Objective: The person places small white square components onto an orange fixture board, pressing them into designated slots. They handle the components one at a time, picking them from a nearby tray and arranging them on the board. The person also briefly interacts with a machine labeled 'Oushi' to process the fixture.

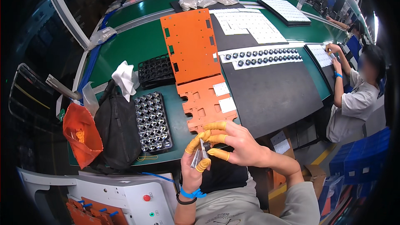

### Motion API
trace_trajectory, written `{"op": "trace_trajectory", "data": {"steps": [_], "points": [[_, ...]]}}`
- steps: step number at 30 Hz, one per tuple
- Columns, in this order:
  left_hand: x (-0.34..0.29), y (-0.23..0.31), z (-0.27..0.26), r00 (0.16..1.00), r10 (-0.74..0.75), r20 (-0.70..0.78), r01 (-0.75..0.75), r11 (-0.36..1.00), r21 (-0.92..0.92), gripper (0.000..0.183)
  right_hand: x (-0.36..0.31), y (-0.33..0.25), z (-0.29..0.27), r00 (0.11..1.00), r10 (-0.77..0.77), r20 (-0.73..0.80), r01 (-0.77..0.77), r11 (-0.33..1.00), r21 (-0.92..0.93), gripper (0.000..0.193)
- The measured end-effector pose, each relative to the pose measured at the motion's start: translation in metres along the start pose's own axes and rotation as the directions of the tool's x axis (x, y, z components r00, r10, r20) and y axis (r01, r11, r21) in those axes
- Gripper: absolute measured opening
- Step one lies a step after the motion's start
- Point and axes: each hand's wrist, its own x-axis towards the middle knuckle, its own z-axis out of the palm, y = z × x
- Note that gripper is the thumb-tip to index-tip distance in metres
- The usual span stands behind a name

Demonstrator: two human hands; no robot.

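Observation:
My left hand point(192, 168), with yellow finger cots on its fingertips, is closed on a small light-coloured plate point(196, 158) in front of my body. A small black round part point(206, 146) sits against the plate's right side. The thumb and fingers of my right hand point(239, 143), also in yellow finger cots, close around that black part. Just beyond my hands lies an orange fixture point(200, 108) with its large orange panel point(189, 46) opened away from me. Two small white plates point(221, 89) rest on the fixture.
On the left stand a black tray point(153, 121) of shiny round parts, a black bag point(118, 129) and an orange bag point(82, 133). To the right lies a dark mat point(271, 96) beside white strips point(262, 56) carrying black round parts. A co-worker point(354, 87) handles white boards at the far right.

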Motion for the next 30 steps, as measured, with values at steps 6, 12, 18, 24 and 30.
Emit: {"op": "trace_trajectory", "data": {"steps": [6, 12, 18, 24, 30], "points": [[0.0, -0.001, -0.001, 0.999, 0.0, 0.032, 0.001, 0.999, -0.032, 0.073, 0.002, -0.004, 0.002, 0.986, 0.115, -0.123, -0.109, 0.992, 0.058, 0.034], [0.002, 0.003, 0.003, 0.993, -0.093, 0.07, 0.101, 0.988, -0.113, 0.065, -0.001, 0.002, 0.006, 0.983, -0.051, -0.175, 0.055, 0.998, 0.017, 0.039], [-0.001, -0.003, -0.011, 0.926, -0.27, 0.264, 0.366, 0.812, -0.454, 0.058, 0.001, -0.004, -0.005, 0.987, -0.157, -0.036, 0.159, 0.985, 0.068, 0.049], [-0.004, -0.016, -0.001, 0.805, -0.344, 0.484, 0.59, 0.55, -0.591, 0.059, -0.018, 0.005, 0.006, 0.946, -0.235, -0.222, 0.24, 0.971, -0.003, 0.04], [0.006, -0.013, 0.015, 0.842, -0.424, 0.334, 0.537, 0.72, -0.439, 0.041, -0.029, 0.019, -0.017, 0.877, -0.024, -0.481, -0.052, 0.988, -0.146, 0.024]]}}
